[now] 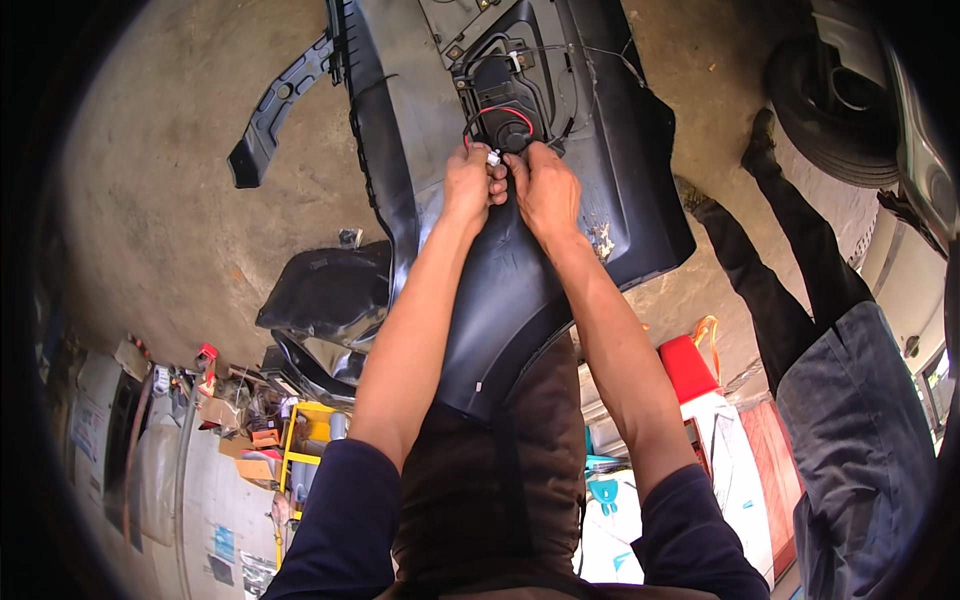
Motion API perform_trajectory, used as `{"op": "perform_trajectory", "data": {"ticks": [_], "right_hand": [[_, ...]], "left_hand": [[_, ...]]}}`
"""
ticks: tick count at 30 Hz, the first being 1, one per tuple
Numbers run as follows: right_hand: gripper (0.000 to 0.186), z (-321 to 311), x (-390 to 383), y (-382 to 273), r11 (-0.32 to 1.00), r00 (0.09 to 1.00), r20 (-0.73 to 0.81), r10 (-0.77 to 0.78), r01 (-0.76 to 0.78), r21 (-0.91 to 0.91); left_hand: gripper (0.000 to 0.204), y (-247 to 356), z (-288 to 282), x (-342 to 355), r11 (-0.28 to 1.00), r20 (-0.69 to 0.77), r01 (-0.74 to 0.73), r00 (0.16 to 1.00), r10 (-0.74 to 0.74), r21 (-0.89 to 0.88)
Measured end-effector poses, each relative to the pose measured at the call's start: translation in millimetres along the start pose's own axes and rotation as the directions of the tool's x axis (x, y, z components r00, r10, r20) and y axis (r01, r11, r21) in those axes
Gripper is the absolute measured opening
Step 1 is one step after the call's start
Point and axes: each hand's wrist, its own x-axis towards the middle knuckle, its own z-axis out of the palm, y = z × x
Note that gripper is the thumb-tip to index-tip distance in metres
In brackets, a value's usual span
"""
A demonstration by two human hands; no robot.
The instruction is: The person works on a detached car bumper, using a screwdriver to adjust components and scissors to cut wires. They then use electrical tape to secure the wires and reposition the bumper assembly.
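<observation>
A large black plastic car body panel (480,320) lies before me, its inner side partly up. In its recess sits a dark housing with a round black part (514,135) and a looped red and black wire (518,113). My left hand (470,190) pinches a small white plug connector (493,157) just below that round part. Beside it, my right hand (548,195) has its thumb and fingers curled together against the lower right of the round part. What those fingers hold, if anything, is hidden. Thin dark wiring (590,85) runs across the panel above my hands.
A long dark bracket (283,92) juts out left of the panel. A black plastic piece (325,290) lies on the concrete floor (180,190). At right are another person's legs (760,270), a tyre (840,115) and a vehicle. Boxes and a yellow frame (300,445) stand lower left.
</observation>
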Motion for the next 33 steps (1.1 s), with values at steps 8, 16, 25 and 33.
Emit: {"op": "perform_trajectory", "data": {"ticks": [8, 16, 25, 33], "right_hand": [[0.024, 1, -2, 0, 0.999, 0.999, 0.027, 0.018, -0.019, 0.043], [0.023, -7, 2, 6, 0.997, 0.993, 0.119, 0.003, -0.013, 0.077], [0.022, -7, 2, 11, 0.994, 0.990, 0.141, -0.016, 0.001, 0.105], [0.020, -7, 1, 15, 0.992, 0.982, 0.183, -0.045, 0.022, 0.123]], "left_hand": [[0.020, 17, -20, 3, 0.920, 0.289, -0.191, 0.953, 0.091, 0.342], [0.024, 18, -23, 7, 0.690, 0.274, -0.373, 0.927, 0.255, 0.620], [0.022, 3, 2, -10, 0.715, 0.069, -0.403, 0.892, 0.447, 0.571], [0.022, -17, 25, -11, 0.733, -0.162, -0.365, 0.827, 0.539, 0.575]]}}
